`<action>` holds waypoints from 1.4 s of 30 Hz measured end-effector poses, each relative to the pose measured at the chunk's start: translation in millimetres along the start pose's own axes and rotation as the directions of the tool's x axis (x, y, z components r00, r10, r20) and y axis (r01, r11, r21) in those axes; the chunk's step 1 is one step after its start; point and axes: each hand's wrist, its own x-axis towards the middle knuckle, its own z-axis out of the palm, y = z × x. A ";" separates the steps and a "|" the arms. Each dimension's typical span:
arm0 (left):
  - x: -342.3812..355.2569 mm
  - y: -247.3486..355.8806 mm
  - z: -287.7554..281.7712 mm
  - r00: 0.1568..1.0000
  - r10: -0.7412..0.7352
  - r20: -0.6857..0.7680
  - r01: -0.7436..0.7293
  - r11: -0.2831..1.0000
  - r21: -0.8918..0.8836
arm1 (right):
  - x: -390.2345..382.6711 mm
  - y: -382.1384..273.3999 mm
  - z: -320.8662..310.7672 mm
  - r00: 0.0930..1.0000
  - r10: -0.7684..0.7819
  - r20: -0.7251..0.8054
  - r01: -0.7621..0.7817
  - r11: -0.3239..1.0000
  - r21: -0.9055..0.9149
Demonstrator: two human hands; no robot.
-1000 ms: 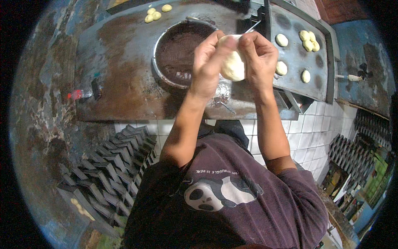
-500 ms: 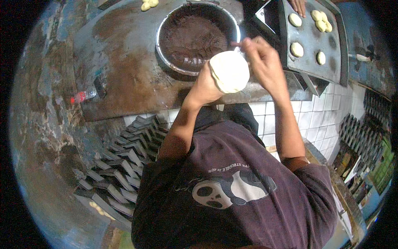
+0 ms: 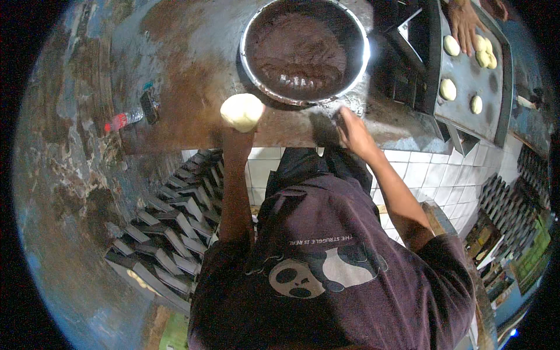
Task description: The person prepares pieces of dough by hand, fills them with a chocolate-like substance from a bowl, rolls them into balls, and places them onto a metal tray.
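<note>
My left hand (image 3: pixel 238 137) holds up a round, pale yellow piece of dough (image 3: pixel 242 111) above the table's near edge. The dough hides most of its fingers. My right hand (image 3: pixel 357 135) is closed near the table edge, just below a large round basin (image 3: pixel 245 70). Whatever its fingers hold, if anything, is too blurred to make out. Inside the basin lies a dark brown, paste-like filling (image 3: pixel 303 49), with shiny marks at its near side.
At the right, a metal tray (image 3: pixel 461 119) carries several dough pieces (image 3: pixel 448 89), and another person's hand (image 3: pixel 464 26) reaches over it. A red-capped bottle (image 3: pixel 123 121) lies at the left. Stacked dark metal trays (image 3: pixel 169 224) stand below the table.
My left hand has moved left and slightly down with the dough, away from the basin. My right hand has come down toward the table edge. The other person's hand reaches further over the tray.
</note>
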 end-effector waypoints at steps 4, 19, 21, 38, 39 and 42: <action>-11.7 36.8 6.1 0.997 -0.013 -0.077 0.004 0.993 -0.118 | 97.6 -32.3 -0.4 0.995 -0.064 -0.071 0.056 0.992 -0.110; -17.9 43.9 -12.0 0.986 0.053 -0.158 -0.061 0.997 -0.045 | 181.5 -0.2 87.6 0.986 0.157 0.051 -0.150 0.982 -0.118; -15.7 35.3 -15.9 0.983 0.075 -0.167 -0.084 0.995 -0.046 | 184.7 7.3 92.1 0.977 0.186 0.105 -0.173 0.978 -0.119; 6.5 58.1 8.7 0.952 0.306 -0.009 -0.291 0.914 0.282 | 127.9 -125.0 -30.5 0.957 -0.190 0.220 0.044 0.842 0.537; 11.4 57.7 14.2 0.946 0.323 0.040 -0.322 0.914 0.245 | 119.0 -141.1 -36.6 0.964 -0.248 0.099 0.184 0.886 0.424; 8.6 82.0 31.3 0.908 0.406 0.104 -0.419 0.868 0.265 | 94.5 -160.6 -46.4 0.944 -0.328 -0.032 0.329 0.944 0.008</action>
